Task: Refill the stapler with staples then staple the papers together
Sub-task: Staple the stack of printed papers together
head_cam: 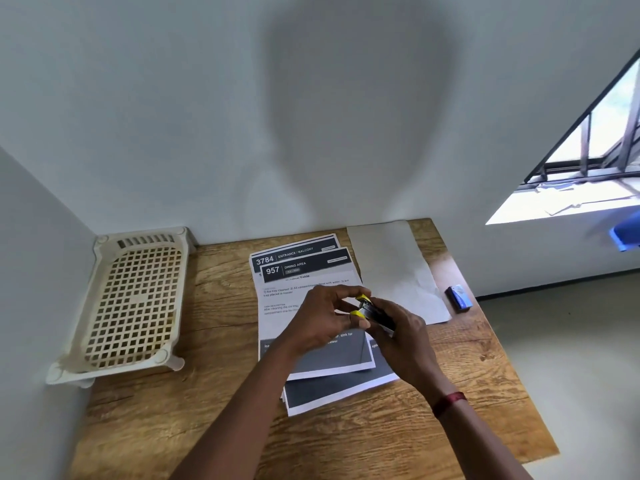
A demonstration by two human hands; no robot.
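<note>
A small stapler (371,311) with yellow tips and a dark metal body is held above the papers. My right hand (401,337) grips its rear end. My left hand (323,315) pinches the yellow front parts between thumb and fingers. Whether any staples are in it is hidden. Printed papers (304,278) lie loosely stacked and fanned on the wooden table (221,410), under both hands. A small blue staple box (459,296) sits near the table's right edge.
A cream plastic lattice tray (135,303) stands at the table's left against the wall. A blank grey sheet (394,265) lies at the back right. Walls close the table at the back and left. The floor drops off to the right.
</note>
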